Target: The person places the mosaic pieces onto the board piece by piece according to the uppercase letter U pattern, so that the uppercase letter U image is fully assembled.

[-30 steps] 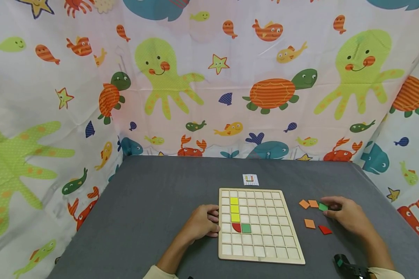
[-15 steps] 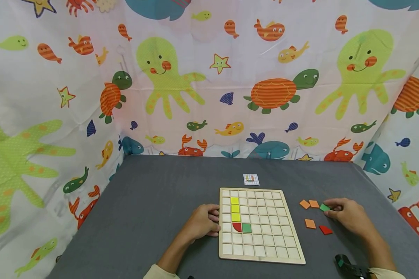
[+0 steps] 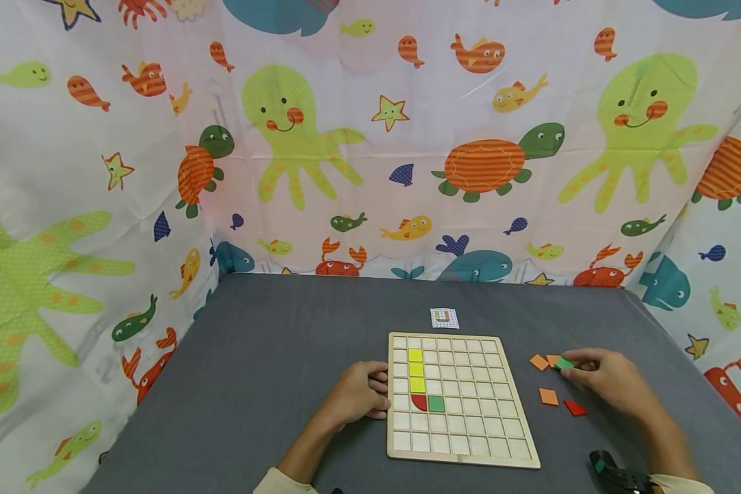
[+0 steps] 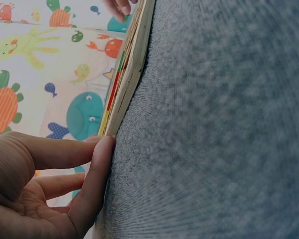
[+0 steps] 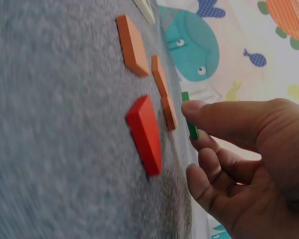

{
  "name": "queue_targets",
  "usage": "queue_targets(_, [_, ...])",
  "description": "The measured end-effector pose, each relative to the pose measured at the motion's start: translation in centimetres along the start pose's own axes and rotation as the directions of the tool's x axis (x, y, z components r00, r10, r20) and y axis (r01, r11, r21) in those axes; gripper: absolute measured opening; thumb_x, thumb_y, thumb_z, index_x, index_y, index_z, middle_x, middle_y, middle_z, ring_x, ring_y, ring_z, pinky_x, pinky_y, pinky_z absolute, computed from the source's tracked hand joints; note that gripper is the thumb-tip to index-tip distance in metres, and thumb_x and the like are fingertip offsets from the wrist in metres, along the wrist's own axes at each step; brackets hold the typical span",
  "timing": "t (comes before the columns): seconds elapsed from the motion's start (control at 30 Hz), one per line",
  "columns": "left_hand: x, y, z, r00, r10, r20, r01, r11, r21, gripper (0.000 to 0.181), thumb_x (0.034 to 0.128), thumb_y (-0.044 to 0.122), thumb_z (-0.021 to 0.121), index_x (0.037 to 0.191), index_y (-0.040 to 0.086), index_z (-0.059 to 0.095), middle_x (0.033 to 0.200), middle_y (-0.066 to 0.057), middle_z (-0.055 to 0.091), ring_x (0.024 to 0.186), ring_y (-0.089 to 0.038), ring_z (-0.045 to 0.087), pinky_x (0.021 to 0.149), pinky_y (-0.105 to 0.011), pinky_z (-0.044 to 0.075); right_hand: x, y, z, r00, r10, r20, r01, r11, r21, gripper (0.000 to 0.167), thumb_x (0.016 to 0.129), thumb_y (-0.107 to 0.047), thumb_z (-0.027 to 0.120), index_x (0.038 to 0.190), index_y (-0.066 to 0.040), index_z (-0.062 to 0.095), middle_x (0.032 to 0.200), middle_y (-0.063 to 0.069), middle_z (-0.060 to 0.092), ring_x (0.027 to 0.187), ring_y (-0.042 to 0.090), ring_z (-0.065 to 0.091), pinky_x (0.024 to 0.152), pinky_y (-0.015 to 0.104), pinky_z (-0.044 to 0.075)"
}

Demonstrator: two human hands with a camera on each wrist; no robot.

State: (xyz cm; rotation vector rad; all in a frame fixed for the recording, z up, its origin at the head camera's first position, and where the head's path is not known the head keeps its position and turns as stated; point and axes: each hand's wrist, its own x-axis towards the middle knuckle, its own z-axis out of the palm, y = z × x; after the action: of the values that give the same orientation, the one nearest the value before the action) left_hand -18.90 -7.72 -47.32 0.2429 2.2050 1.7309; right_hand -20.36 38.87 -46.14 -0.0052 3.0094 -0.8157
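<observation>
A wooden grid board (image 3: 463, 425) lies on the grey table, carrying yellow tiles (image 3: 416, 369), a red quarter-round tile (image 3: 419, 403) and a green tile (image 3: 436, 403). My left hand (image 3: 359, 394) holds the board's left edge; in the left wrist view the thumb and a finger (image 4: 97, 184) meet at that edge. Right of the board, my right hand (image 3: 608, 377) pinches a green square tile (image 5: 190, 117) between thumb and fingers, raised above the table. Under and beside it lie orange tiles (image 3: 548, 396) and a red tile (image 3: 575, 408) with one rounded side.
A small printed pattern card (image 3: 444, 318) lies behind the board. Around the table (image 3: 284, 343) hangs a cloth (image 3: 358, 137) printed with sea animals. A dark strap device (image 3: 620, 473) sits on the right wrist.
The green tile, earlier at the table beside the orange tiles, is now lifted in my right hand and shifted slightly left, overlapping an orange tile in view. The left hand stays put.
</observation>
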Motion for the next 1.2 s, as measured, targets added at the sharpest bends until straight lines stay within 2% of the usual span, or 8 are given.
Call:
queue_targets(0.23, [0.1,0.0,0.0,1.0,-0.006,-0.005,0.006,1.0,0.011,0.067,0.0794,-0.018,0.077,0.143,-0.009,0.058,0.116,-0.016,0.062,0.097,-0.023,0.065,0.064,-0.035,0.068,0.4,-1.8,0.6,0.997,-0.024,0.067,0.022,0.999,0.032,0.045,0.096,-0.034,0.079,0.126,-0.001,0.074,0.105,0.007,0.071,0.092,0.022,0.061,0.07,0.033,0.05])
queue_targets(0.43, [0.1,0.0,0.1,1.0,-0.006,-0.007,0.006,1.0,0.017,0.067,0.0795,-0.018,0.077,0.143,-0.009,0.058,0.116,-0.016,0.062,0.097,-0.023,0.065,0.064,-0.035,0.068,0.1,-3.7,1.7,0.993,-0.099,0.064,0.094,0.992,0.085,0.038,0.095,-0.029,0.081,0.123,-0.003,0.075,0.106,0.007,0.07,0.093,0.021,0.062,0.072,0.033,0.054])
queue_targets(0.67, [0.1,0.0,0.1,1.0,-0.007,-0.011,0.007,1.0,0.018,0.067,0.0791,-0.018,0.077,0.143,-0.009,0.058,0.116,-0.016,0.063,0.097,-0.023,0.065,0.063,-0.035,0.068,0.0,-5.5,3.1,0.98,-0.178,0.086,0.164,0.976,0.144,0.034,0.095,-0.028,0.081,0.121,-0.007,0.075,0.106,0.004,0.065,0.093,0.018,0.058,0.073,0.03,0.052])
queue_targets(0.83, [0.0,0.0,0.1,1.0,0.003,-0.01,-0.003,1.0,0.026,0.067,0.0799,-0.017,0.077,0.144,-0.008,0.058,0.117,-0.016,0.063,0.097,-0.024,0.065,0.064,-0.035,0.068,0.0,-7.0,3.6,0.972,-0.207,0.109,0.185,0.965,0.186,0.034,0.093,-0.026,0.082,0.121,-0.008,0.075,0.108,0.004,0.066,0.092,0.017,0.058,0.072,0.028,0.052])
queue_targets(0.93, [0.0,0.0,0.1,1.0,0.009,-0.009,-0.008,1.0,0.027,0.067,0.0802,-0.017,0.077,0.144,-0.008,0.058,0.117,-0.016,0.063,0.097,-0.024,0.065,0.064,-0.035,0.068,0.0,-7.7,4.1,0.967,-0.225,0.117,0.198,0.959,0.205,0.033,0.091,-0.023,0.084,0.119,-0.009,0.075,0.104,0.003,0.066,0.089,0.014,0.057,0.072,0.026,0.05])
queue_targets(1.2, [0.0,-0.1,0.1,1.0,0.02,-0.004,-0.02,0.999,0.026,0.068,0.0798,-0.018,0.077,0.144,-0.009,0.057,0.116,-0.017,0.062,0.097,-0.024,0.065,0.064,-0.035,0.067,-0.4,-9.6,5.1,0.919,-0.351,0.176,0.285,0.904,0.319,0.031,0.092,-0.017,0.083,0.119,-0.004,0.072,0.103,0.005,0.062,0.087,0.009,0.054,0.068,0.024,0.051])
